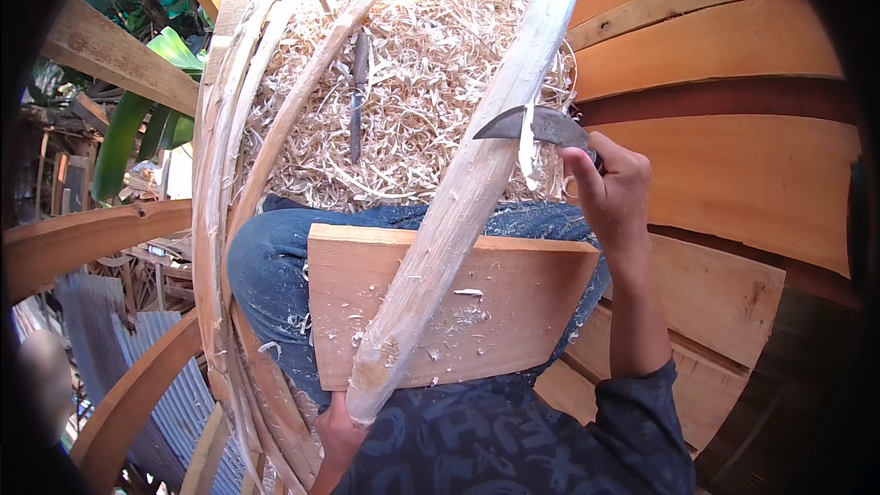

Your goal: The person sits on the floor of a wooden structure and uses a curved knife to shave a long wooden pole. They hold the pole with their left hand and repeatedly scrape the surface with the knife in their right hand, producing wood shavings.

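A long, peeled wooden pole (440, 229) slants from my lap up to the far right, resting across a flat wooden board (513, 312) on my thighs. My left hand (339, 431) grips the pole near its lower end, most of its fingers hidden beneath. In my right hand (619, 183) is a knife (555, 126) with a short curved blade, closed around its handle. The blade lies across the pole's upper part, pointing left. A pale wood shaving (527, 147) hangs over the blade. Small chips are scattered on the board.
A deep heap of shavings (431, 82) fills the area beyond my knees, with a narrow dark-handled metal tool (357, 110) on it. Long bent wood strips (215, 174) stand along my left. Plank walling (715, 165) rises at the right. Corrugated sheets (165, 385) lie outside, lower left.
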The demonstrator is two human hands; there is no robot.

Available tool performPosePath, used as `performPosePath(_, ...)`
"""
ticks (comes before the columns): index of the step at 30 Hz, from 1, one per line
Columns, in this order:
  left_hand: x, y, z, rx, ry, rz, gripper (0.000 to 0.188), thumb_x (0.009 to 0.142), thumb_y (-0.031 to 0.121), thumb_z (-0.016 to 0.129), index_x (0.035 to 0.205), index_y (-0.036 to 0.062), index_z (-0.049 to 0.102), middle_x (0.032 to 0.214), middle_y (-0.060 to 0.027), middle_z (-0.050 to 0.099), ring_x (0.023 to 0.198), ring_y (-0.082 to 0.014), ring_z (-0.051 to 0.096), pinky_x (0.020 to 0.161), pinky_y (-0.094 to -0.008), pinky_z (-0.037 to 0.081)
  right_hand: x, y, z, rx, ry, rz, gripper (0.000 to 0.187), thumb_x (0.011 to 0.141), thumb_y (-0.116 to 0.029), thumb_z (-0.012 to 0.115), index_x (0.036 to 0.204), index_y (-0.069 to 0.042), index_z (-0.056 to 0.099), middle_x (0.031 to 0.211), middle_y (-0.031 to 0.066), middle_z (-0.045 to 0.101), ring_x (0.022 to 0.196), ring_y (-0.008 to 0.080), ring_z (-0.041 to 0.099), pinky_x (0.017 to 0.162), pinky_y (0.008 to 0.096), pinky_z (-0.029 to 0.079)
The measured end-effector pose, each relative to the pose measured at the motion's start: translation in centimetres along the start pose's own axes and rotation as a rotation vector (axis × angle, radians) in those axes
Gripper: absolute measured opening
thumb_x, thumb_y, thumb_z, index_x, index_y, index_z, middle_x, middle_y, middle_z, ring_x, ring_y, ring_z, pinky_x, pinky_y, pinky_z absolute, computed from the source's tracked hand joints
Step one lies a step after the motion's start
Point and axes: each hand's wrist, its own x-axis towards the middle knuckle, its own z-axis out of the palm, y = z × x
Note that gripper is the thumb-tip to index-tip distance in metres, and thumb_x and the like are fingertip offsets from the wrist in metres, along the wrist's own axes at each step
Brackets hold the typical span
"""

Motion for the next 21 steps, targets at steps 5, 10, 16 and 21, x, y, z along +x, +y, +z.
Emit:
performPosePath(5, 0.1, -0.1, 0.1, -0.017, 0.044, 0.003, 0.066, 0.069, 0.037, 0.083, 0.114, -0.0029, 0.056, 0.077, -0.0190, 0.067, 0.069, -0.0370, 0.068, 0.059, -0.0417, 0.052, -2.8, -2.0, 1.1, -0.079, -0.141, -0.470, 0.052, 0.085, -0.048, 0.066, 0.063, -0.003, 0.055, 0.051, 0.0127, 0.050, 0.043, 0.0254, 0.053, 0.043, 0.0350, 0.041)
performPosePath(10, -0.3, 0.3, -0.5, -0.004, 0.022, -0.073, 0.054, 0.072, 0.029, 0.082, 0.109, -0.0002, 0.057, 0.078, -0.0191, 0.068, 0.072, -0.0362, 0.069, 0.060, -0.0404, 0.052, 0.6, -0.1, 0.7, 0.082, -0.027, -0.104, 0.049, 0.084, -0.049, 0.066, 0.063, -0.005, 0.055, 0.051, 0.0125, 0.052, 0.044, 0.0285, 0.056, 0.044, 0.0379, 0.044)
performPosePath(16, -0.5, -0.6, -0.8, 0.041, 0.024, -0.034, 0.049, 0.071, 0.031, 0.083, 0.100, -0.0001, 0.058, 0.077, -0.0200, 0.067, 0.074, -0.0370, 0.069, 0.061, -0.0399, 0.053, 1.9, 0.1, 0.4, 0.008, 0.087, -0.182, 0.054, 0.084, -0.053, 0.063, 0.056, -0.009, 0.050, 0.047, 0.0084, 0.051, 0.041, 0.0234, 0.056, 0.041, 0.0329, 0.045)
performPosePath(21, -0.2, -0.6, -1.4, -0.046, 0.000, -0.103, 0.048, 0.072, 0.029, 0.083, 0.100, -0.0004, 0.058, 0.080, -0.0178, 0.068, 0.077, -0.0312, 0.068, 0.066, -0.0388, 0.052, -0.9, -2.2, 0.9, -0.035, -0.037, -0.490, 0.054, 0.084, -0.053, 0.063, 0.057, -0.008, 0.050, 0.046, 0.0102, 0.050, 0.041, 0.0262, 0.056, 0.041, 0.0350, 0.043)
